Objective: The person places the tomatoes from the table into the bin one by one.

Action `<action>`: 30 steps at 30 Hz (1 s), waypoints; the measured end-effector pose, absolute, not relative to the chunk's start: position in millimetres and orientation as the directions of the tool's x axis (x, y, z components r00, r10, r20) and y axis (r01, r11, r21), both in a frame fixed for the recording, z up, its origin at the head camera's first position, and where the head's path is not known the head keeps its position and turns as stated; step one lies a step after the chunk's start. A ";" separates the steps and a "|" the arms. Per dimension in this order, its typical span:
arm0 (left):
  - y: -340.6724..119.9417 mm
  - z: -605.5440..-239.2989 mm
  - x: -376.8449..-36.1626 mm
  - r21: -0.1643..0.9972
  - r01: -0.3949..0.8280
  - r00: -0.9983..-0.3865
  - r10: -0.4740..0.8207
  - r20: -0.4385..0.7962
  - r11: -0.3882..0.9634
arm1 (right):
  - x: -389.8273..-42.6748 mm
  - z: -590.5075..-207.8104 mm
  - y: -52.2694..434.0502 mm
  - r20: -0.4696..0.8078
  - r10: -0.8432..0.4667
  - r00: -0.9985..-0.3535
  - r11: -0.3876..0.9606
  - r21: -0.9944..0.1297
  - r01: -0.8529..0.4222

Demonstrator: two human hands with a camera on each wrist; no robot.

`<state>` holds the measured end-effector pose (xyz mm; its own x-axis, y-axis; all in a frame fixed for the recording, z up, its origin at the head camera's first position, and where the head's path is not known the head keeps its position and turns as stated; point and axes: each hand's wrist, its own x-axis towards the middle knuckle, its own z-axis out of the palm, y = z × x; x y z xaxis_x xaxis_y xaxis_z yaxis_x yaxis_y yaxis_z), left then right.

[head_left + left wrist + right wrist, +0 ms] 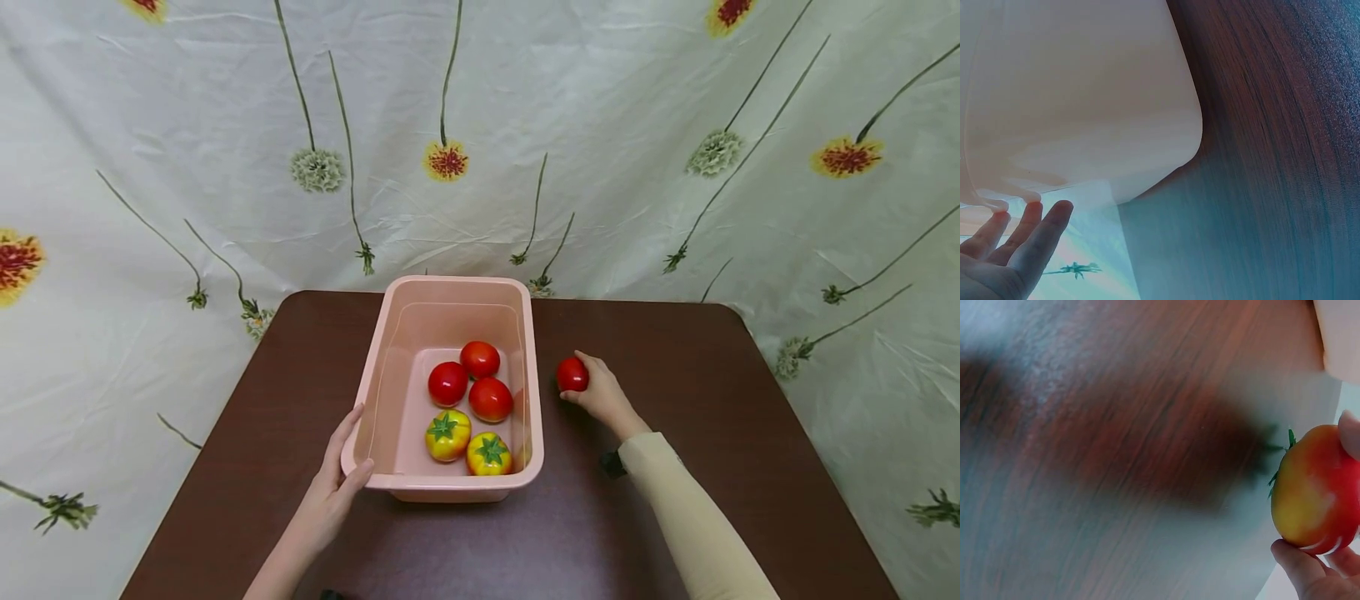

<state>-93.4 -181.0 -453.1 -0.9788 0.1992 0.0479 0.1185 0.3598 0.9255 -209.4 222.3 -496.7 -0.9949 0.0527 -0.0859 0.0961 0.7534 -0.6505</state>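
A pink plastic bin (pixel 457 482) stands on the table, holding several toy tomatoes. Three are red, such as the red tomato (pixel 491 400); two are yellow with green leafy tops, such as the yellow tomato (pixel 447 436). At the bin's near left corner, my left hand (pixel 330 492) grips the rim; its fingertips (pixel 1060 212) show by the outer wall in the left wrist view. To the bin's right, my right hand (pixel 602 396) holds another tomato (pixel 1313 487) between thumb and fingers. Its leaves point down toward the table, and its side shows yellow blending into red.
The dark brown wooden table (pixel 712 400) reaches out on both sides of the bin. Behind it hangs a pale flowered cloth (pixel 600 125), which also runs down the left and right sides.
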 end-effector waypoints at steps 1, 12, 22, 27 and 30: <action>-181.0 -453.3 -93.4 0.925 0.123 -0.978 0.201 0.052 0.359 | -209.7 -496.4 222.7 -0.088 0.058 -0.994 0.746 -0.658 0.102; -180.4 -454.6 -92.7 0.928 0.152 -0.975 0.206 0.084 0.341 | -211.6 -485.0 227.2 -0.071 0.081 -0.994 0.661 -0.742 0.107; -180.4 -455.1 -93.3 0.933 0.144 -0.976 0.204 0.079 0.331 | -210.7 -464.6 227.7 -0.110 0.130 -0.985 0.551 -0.818 0.165; -180.0 -453.8 -94.5 0.939 0.113 -0.978 0.204 0.047 0.326 | -207.9 -453.0 228.8 -0.106 0.123 -0.987 0.508 -0.847 0.154; -179.5 -452.7 -95.7 0.942 0.092 -0.979 0.201 0.027 0.322 | -207.7 -445.1 228.8 -0.099 0.120 -0.988 0.486 -0.862 0.146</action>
<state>-95.7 -179.5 -452.7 -0.9791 0.2014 0.0274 0.0925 0.3216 0.9424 -207.7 228.8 -445.1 -0.9878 0.1205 -0.0989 0.1456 0.4864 -0.8615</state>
